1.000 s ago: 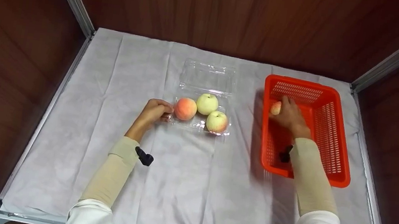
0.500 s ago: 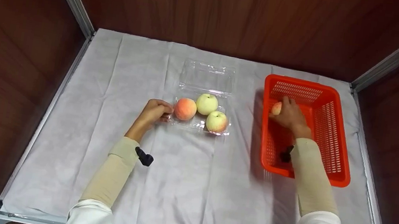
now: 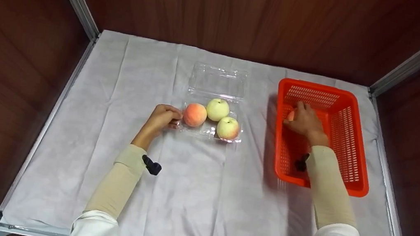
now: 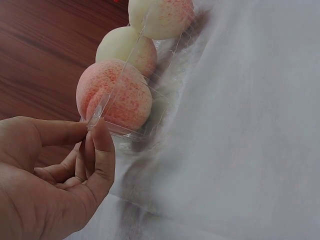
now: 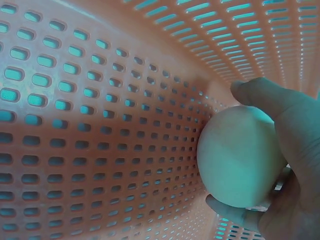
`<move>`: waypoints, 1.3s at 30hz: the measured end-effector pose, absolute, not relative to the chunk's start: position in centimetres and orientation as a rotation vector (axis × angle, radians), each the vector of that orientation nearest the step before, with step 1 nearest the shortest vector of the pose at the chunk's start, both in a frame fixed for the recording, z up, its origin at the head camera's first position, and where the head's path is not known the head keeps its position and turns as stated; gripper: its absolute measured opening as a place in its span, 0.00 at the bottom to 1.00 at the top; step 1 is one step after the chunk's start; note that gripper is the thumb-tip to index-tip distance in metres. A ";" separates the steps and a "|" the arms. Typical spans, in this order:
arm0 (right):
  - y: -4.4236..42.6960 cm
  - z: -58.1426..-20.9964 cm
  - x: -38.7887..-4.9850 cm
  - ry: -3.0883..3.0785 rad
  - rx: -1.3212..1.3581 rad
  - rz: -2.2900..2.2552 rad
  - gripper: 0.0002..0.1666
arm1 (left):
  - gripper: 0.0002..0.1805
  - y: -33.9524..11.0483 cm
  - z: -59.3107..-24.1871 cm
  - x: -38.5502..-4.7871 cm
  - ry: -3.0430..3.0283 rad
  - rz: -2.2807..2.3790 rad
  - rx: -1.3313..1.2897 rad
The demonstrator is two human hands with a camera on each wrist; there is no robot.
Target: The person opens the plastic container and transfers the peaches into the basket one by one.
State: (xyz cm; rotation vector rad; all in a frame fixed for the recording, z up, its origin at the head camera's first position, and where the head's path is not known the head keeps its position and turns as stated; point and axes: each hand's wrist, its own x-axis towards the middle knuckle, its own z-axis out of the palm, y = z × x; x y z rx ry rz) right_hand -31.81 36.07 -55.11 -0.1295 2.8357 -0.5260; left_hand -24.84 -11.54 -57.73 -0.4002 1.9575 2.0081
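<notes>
My left hand [image 3: 164, 117] pinches the left rim of a clear plastic clamshell box [image 3: 208, 132], between thumb and finger in the left wrist view. The box's lid [image 3: 218, 82] lies folded back. Inside sit a pink-orange peach [image 3: 195, 115], nearest that hand, and two pale yellow-green fruits [image 3: 218, 110] with red blush. Down in the red basket [image 3: 359, 186], my right hand [image 3: 306, 122] grips another peach [image 3: 291, 115], mostly covered by the fingers in the head view. The right wrist view shows this peach [image 5: 242, 155] held between thumb and fingers, close to the perforated wall.
A grey-white cloth [image 3: 181, 197] covers the table. Brown wood-look panels [image 3: 225, 12] with metal edge rails rise at the back and both sides. The basket's raised rim surrounds my right hand.
The peach in my right hand shows less from above and its visible patch looks redder, as if turned under the fingers. My left hand and the clamshell box stay put.
</notes>
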 end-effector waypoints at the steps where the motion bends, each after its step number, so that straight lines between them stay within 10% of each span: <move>1: 36.1 -55.1 -31.8 2.834 -0.128 -0.526 0.49 | 0.13 -11.5 -57.7 -24.8 1.955 2.008 -0.398; 15: 35.6 -54.4 -31.2 2.976 -0.223 -0.430 0.36 | 0.10 -11.5 -57.6 -24.7 1.930 2.015 -0.398; 39: 34.6 -52.3 -31.2 3.002 -0.275 -0.339 0.48 | 0.10 -11.6 -57.7 -24.9 1.950 2.001 -0.425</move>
